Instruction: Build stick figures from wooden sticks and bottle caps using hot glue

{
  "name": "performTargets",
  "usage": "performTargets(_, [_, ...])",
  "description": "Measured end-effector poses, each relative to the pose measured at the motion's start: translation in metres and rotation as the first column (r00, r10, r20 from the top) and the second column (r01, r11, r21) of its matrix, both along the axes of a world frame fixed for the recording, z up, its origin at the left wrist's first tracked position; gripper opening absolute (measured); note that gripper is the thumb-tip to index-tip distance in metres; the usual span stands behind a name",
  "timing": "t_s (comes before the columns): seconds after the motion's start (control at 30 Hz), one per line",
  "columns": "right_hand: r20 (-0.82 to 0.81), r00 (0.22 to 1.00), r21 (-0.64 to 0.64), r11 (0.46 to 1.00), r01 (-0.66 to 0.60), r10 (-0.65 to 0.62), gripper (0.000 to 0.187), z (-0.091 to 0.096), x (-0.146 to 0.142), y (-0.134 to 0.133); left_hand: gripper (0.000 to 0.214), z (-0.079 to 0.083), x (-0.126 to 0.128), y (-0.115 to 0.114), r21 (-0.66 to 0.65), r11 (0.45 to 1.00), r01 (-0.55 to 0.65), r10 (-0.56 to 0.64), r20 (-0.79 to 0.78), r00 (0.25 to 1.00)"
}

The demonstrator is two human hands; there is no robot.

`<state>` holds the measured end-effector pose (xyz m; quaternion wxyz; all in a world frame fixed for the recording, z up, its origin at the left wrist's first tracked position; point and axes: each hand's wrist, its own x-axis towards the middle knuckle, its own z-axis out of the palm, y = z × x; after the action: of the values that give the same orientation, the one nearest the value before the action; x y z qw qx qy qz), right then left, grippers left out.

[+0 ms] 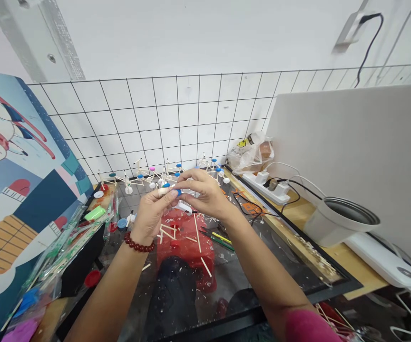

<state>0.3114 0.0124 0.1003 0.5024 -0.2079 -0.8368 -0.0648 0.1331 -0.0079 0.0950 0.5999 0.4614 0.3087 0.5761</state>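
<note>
My left hand [154, 209] and my right hand [203, 192] meet above the middle of the table, fingers pinched together. Between the fingertips shows a small blue piece [178, 192]; its full shape is hidden by the fingers. A white wrap covers one finger of the left hand, and a red bead bracelet [139, 243] circles that wrist. Just under the hands lies a white device [184, 207] with a dark cord, partly covered. Behind them stand several small stick figures [140, 176] with blue, white and pink round pieces. Loose wooden sticks [168, 231] lie nearer to me.
A red stool [205, 259] shows through the glassy tabletop. Pencils [219, 240] lie to the right. Along the right edge are a power strip [265, 187], a grey-white bucket [333, 225] and a stick-filled tray edge [312, 256]. Plastic packets [66, 247] and an illustrated board [23, 190] occupy the left.
</note>
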Motion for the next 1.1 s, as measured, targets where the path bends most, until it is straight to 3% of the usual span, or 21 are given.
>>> performTargets(0.13, [0.025, 1.0, 0.007, 1.0, -0.011, 0.011, 0.024, -0.0012, -0.0004, 0.0006, 0.027, 0.0, 0.0011, -0.0014, 0.016, 1.0, -0.008, 0.008, -0.001, 1.0])
performTargets(0.6, [0.043, 0.998, 0.021, 0.998, -0.051, 0.05, 0.017, 0.0018, -0.0032, -0.0033, 0.023, -0.0058, 0.0029, -0.0006, 0.079, 0.996, 0.044, -0.04, -0.044, 0.998])
performTargets(1.1, [0.032, 0.994, -0.019, 0.995, -0.101, 0.101, 0.023, 0.0027, -0.001, -0.0036, 0.021, -0.003, 0.0031, -0.0033, 0.054, 0.996, 0.069, -0.069, -0.008, 0.998])
